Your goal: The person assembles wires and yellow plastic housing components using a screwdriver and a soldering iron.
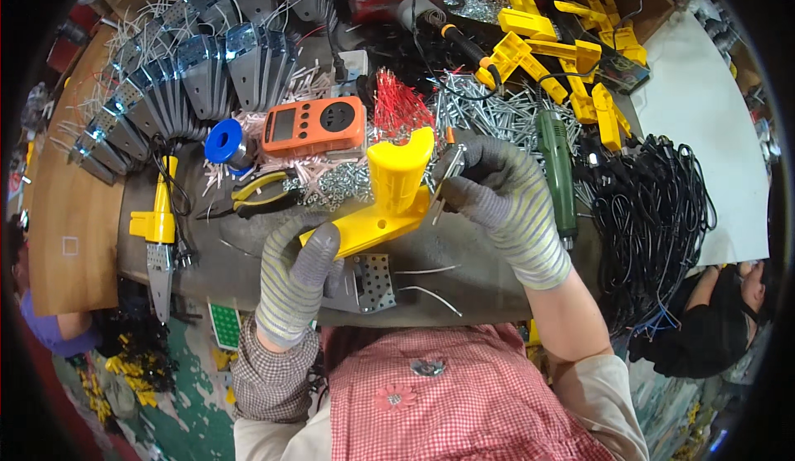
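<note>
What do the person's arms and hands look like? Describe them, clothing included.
The left hand and right hand wear grey knit gloves with yellowish stripes and darker grey fingers. A small-checked sleeve covers the left forearm; the right forearm is bare up to a beige sleeve.

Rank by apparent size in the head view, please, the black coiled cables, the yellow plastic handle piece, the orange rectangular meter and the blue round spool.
1. Black cables
2. Yellow handle piece, perhaps enlarged by nearness
3. Orange meter
4. Blue spool
</note>
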Motion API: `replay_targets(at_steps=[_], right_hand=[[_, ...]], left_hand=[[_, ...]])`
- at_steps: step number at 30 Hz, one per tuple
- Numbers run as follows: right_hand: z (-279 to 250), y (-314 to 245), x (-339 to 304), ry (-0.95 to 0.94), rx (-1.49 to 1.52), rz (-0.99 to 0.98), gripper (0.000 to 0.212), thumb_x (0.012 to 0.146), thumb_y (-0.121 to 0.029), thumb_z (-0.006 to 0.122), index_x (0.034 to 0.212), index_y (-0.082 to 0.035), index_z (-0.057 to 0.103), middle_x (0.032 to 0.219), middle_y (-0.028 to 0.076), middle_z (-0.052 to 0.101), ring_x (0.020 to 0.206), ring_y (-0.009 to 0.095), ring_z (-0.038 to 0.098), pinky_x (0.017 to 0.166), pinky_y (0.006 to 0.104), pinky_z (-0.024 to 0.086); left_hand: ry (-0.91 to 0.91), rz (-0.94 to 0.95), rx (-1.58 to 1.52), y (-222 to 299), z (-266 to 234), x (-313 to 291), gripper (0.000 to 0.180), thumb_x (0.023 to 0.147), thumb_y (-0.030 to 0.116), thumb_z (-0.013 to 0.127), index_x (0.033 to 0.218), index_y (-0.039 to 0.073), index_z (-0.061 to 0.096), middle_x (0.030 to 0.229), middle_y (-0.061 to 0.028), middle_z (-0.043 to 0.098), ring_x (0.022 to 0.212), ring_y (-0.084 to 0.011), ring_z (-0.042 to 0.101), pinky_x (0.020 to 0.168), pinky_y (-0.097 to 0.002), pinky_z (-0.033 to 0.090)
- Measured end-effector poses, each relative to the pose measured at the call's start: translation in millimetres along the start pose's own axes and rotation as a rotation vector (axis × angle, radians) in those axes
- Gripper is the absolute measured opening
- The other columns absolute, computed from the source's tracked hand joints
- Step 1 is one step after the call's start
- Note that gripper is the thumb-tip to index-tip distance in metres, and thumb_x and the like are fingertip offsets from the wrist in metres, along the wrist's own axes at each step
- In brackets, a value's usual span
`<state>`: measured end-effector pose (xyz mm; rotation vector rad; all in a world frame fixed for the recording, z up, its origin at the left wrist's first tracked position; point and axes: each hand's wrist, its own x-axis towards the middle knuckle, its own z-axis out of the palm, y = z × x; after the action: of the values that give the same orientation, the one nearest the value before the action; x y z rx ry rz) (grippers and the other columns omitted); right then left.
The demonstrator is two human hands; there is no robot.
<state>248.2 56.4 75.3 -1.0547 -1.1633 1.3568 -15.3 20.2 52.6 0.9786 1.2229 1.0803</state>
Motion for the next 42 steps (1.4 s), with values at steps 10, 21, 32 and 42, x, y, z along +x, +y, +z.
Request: replay_targets(at_steps=[10,21,32,42], right_hand=[[11,-3,-16,0.04,-0.599,-0.323,0.021,0.085,-0.012,0.083,0.103,-0.003,0.077,0.094,0.012,0.075,0.083,0.021,0.075,0.075,0.0316,0.058],[15,2,-17,0.114,-0.6,-0.275,0.026,0.083,-0.011,0.082,0.108,-0.004,0.077,0.095,0.011,0.078,0.085,0.022,0.076,0.078,0.0325,0.06],[34,-15,-31,0.2,-0.142,-0.044,0.019,0.091,-0.004,0.08,0.111,-0.002,0.08,0.096,0.005,0.079,0.085,0.007,0.072,0.077,0.0234,0.057],[53,-9,-16,0.108,-0.895,-0.434,0.016,0.086,-0.016,0.088,0.097,-0.006,0.079,0.083,0.012,0.075,0.069,0.025,0.072,0.063,0.0349,0.056]], left_hand=[[-0.042,-0.003,-0.024,-5,3,0,0.037,0.102,0.034,0.078,0.115,-0.001,0.072,0.066,0.0001,0.061,0.049,-0.007,0.052,0.047,-0.0242,0.039],[-0.027,0.066,-0.034,-21,2,-1,0.034,0.101,0.03,0.078,0.114,-0.001,0.073,0.072,-0.0013,0.064,0.051,-0.0064,0.054,0.047,-0.0238,0.042],[-0.031,-0.015,0.007,-12,-3,3,0.044,0.101,0.038,0.076,0.117,-0.002,0.075,0.079,-0.0027,0.069,0.059,-0.0079,0.06,0.055,-0.0245,0.047],[0.046,0.288,0.297,-11,13,2,0.032,0.099,0.026,0.075,0.113,-0.003,0.078,0.095,-0.0142,0.077,0.084,-0.0197,0.073,0.076,-0.0327,0.056]])
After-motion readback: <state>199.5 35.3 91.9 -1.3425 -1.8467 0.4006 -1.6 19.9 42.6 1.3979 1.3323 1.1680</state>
